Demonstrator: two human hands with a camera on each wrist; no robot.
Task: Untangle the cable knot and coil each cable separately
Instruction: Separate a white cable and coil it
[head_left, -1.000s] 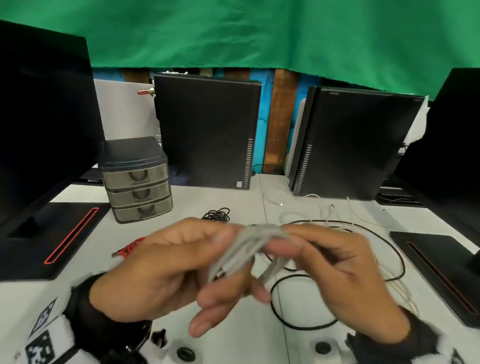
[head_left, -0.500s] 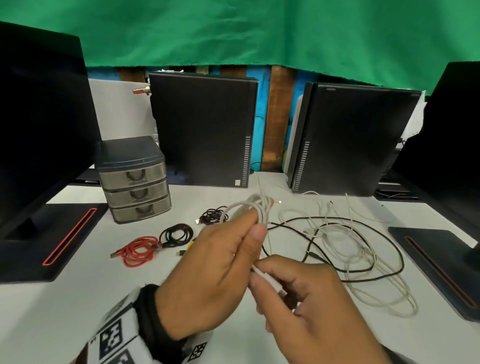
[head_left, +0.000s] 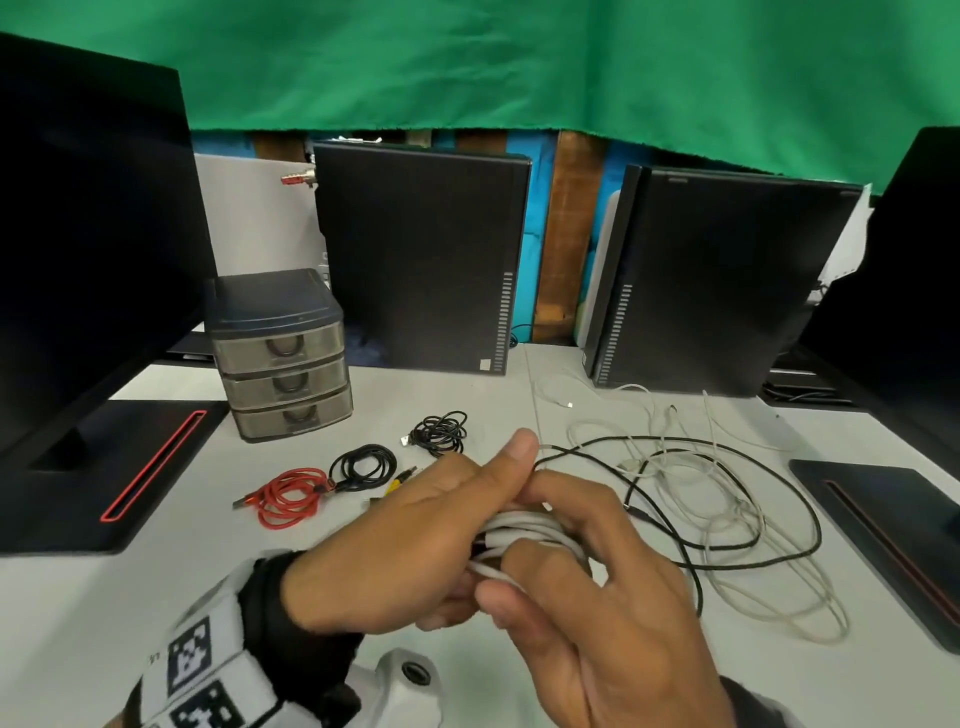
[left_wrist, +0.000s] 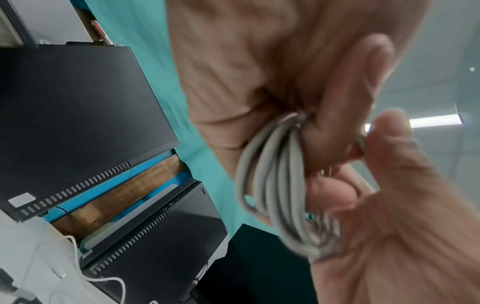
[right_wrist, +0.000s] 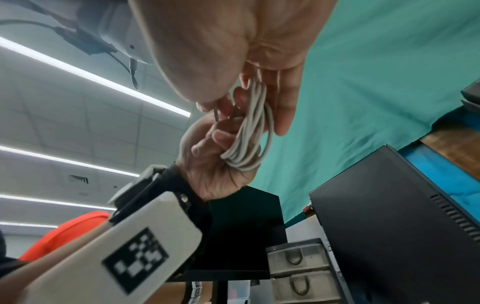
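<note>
Held above the near edge of the pale grey table (head_left: 130, 597), between both hands: a bundle of pale grey round cable (head_left: 519, 530) wound into several tight loops. Judged as mid-task, with this coil near complete and probably being bound or tidied.

Already done, by the look of it — a coiled red cable (head_left: 288, 496), a coiled black cable (head_left: 363, 466) and a smaller black coil (head_left: 440, 432) lying apart from one another to the left, near the dark three-drawer plastic organiser (head_left: 280, 358). Still left: a loose sprawl on the right, where a long thin black cable (head_left: 753, 558) crosses over and under thin white cables (head_left: 737, 514). Not possible to tell how many white ones, nor whether a true knot remains.

Left hand (head_left: 410, 540) curled round the bundle, thumb stretched along the top, fingers (left_wrist: 348, 115) folded under and through the loops. Right hand (head_left: 602, 592) also closed on it — fingers (head_left: 550, 499) wrapped over the far end of the loops, thumb against the near strand. Neither hand spread wide; both gripping narrowly, hands touching. Blurred at the fingertips, so the cable's free end not made out.
</note>
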